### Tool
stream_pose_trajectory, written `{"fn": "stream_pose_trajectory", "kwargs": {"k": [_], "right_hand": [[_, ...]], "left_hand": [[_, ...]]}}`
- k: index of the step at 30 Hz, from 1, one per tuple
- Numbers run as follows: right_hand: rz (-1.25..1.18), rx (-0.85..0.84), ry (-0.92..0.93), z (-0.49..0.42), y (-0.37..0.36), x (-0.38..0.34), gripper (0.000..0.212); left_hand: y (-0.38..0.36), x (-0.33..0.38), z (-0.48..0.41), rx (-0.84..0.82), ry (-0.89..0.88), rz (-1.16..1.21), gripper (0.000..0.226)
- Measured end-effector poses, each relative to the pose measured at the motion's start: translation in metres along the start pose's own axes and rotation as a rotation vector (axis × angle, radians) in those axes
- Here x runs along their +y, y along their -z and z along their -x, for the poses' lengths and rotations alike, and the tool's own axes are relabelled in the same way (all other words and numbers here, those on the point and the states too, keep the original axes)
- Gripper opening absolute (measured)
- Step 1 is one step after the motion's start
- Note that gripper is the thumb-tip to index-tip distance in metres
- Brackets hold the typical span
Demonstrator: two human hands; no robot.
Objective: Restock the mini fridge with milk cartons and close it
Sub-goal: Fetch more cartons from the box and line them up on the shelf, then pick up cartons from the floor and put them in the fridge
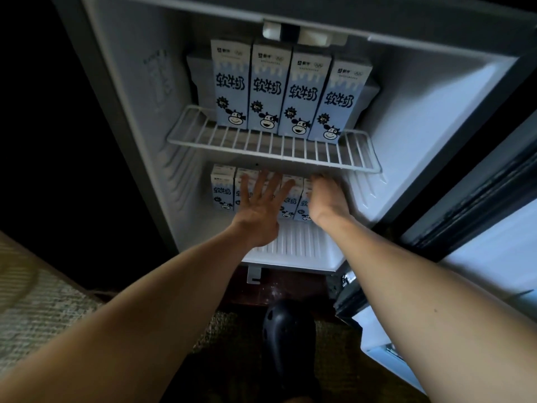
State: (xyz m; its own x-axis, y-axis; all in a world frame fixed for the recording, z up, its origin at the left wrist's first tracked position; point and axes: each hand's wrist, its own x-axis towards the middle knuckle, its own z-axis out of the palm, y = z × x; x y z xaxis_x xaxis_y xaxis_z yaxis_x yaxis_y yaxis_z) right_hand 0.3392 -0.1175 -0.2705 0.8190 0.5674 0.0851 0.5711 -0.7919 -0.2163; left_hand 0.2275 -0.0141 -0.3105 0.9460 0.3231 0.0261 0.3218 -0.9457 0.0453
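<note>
Both hands are at the lower milk cartons (222,190): left hand (258,212) splayed flat, right hand (325,199) with hold unclear.

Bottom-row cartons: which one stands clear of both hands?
The leftmost carton; the left hand spreads across the middle ones, and the right hand reaches the right end.

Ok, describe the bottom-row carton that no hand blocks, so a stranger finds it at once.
Inside the open mini fridge, beneath the white wire shelf, stands a row of blue-and-white milk cartons. Take the carton at its far left end. It alone shows its whole front, cow included; the left hand and right hand overlap the rest.
</note>
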Motion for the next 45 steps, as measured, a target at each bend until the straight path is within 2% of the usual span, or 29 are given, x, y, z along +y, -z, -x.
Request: {"fn": "stream_pose_trajectory", "kwargs": {"k": [10, 15, 20, 24, 27, 30, 36, 41, 45], "right_hand": [[-0.085, -0.007, 0.077, 0.008, 0.007, 0.006, 0.04], [-0.091, -0.01, 0.156, 0.045, 0.018, 0.003, 0.059], [-0.016, -0.064, 0.28, 0.095, 0.054, 0.0, 0.064], [-0.007, -0.133, 0.303, 0.145, 0.097, -0.008, 0.068], [0.041, -0.182, 0.329, 0.186, 0.132, -0.013, 0.07], [0.128, -0.159, 0.344, 0.229, 0.169, -0.015, 0.065], [0.063, 0.002, 0.227, 0.318, 0.25, 0.005, 0.055], [0.017, 0.142, 0.092, 0.388, 0.296, 0.053, 0.052], [0.038, 0.215, -0.01, 0.439, 0.322, 0.098, 0.055]], "left_hand": [[0.003, 0.0, -0.006, -0.06, -0.016, -0.004, 0.093], [0.012, 0.002, 0.006, -0.06, -0.04, -0.027, 0.094], [0.051, 0.003, 0.047, -0.141, -0.126, -0.116, 0.095], [0.093, 0.01, 0.083, -0.19, -0.198, -0.211, 0.075], [0.129, 0.024, 0.119, -0.158, -0.231, -0.182, 0.066], [0.166, 0.043, 0.157, -0.13, -0.265, -0.164, 0.063], [0.223, 0.096, 0.229, 0.171, -0.482, -0.042, 0.048], [0.264, 0.155, 0.255, 0.344, -0.602, 0.037, 0.047], [0.285, 0.218, 0.278, 0.283, -0.682, 0.038, 0.052]]}}
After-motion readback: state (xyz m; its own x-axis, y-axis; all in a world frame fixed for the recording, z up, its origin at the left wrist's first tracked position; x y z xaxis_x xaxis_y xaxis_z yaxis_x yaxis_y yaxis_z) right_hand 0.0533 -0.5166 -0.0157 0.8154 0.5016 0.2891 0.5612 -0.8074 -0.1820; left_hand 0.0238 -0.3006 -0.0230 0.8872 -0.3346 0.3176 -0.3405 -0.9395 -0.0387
